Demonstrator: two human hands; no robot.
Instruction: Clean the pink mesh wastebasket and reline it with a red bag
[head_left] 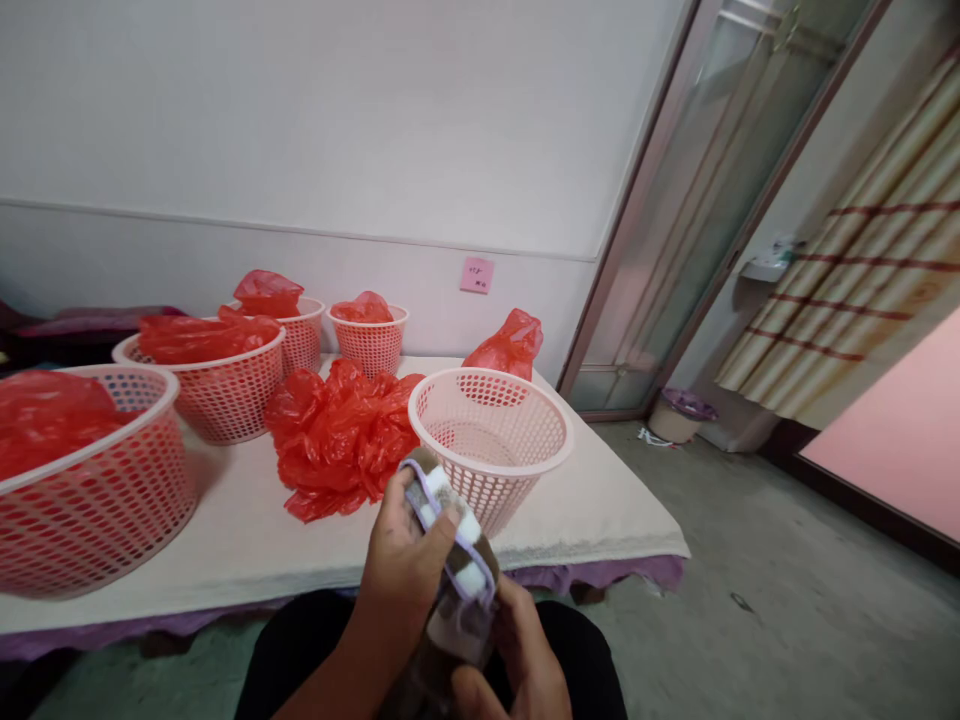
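A fuzzy brown-and-white checked towel (459,515) with purple edging is folded into a narrow strip over my lap. My left hand (409,550) is closed around its upper part, the thumb pressed on top. Lower down, my right hand (525,660) has its fingers at the towel's edge and its thumb bent in beside the hanging, blurred lower part. Just beyond the towel stands a pale pink perforated plastic basket (491,470), with no contents showing inside. To its left lies a heap of crumpled red plastic bags (345,435).
Several pink baskets holding red plastic, including a large near one (97,500), line the left side of the white-covered table (600,500). Another red bag (510,343) lies behind the middle basket. A pink note (477,275) is on the wall; a small bin (675,417) stands by the door.
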